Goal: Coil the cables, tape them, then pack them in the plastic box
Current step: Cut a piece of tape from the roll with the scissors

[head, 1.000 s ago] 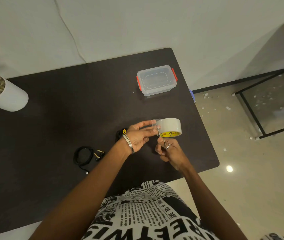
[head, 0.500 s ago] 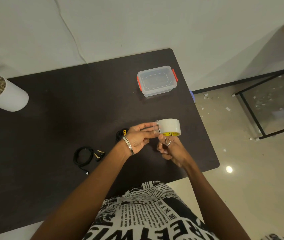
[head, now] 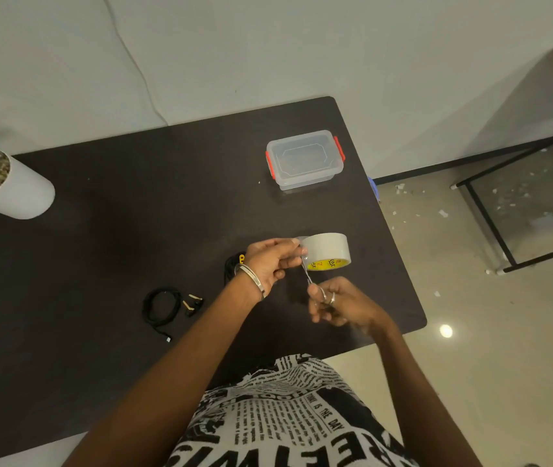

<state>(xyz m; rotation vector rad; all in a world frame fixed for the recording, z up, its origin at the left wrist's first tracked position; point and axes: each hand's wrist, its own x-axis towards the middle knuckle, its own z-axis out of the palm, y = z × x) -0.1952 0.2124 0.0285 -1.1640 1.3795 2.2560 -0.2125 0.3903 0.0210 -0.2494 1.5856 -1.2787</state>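
Silver bangle on left hand; ring on right hand; black-and-white newsprint-patterned garment; bare forearms

You are holding the tape roll above the dark table with your left hand, while your right hand is gripping small scissors whose blades are reaching up to the roll's near edge. One coiled black cable is lying to the left; another is showing behind your left wrist. The closed plastic box is sitting farther back.

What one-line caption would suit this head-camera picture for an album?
Left hand holds a tape roll while right hand works scissors at it; coiled cable and lidded plastic box wait.
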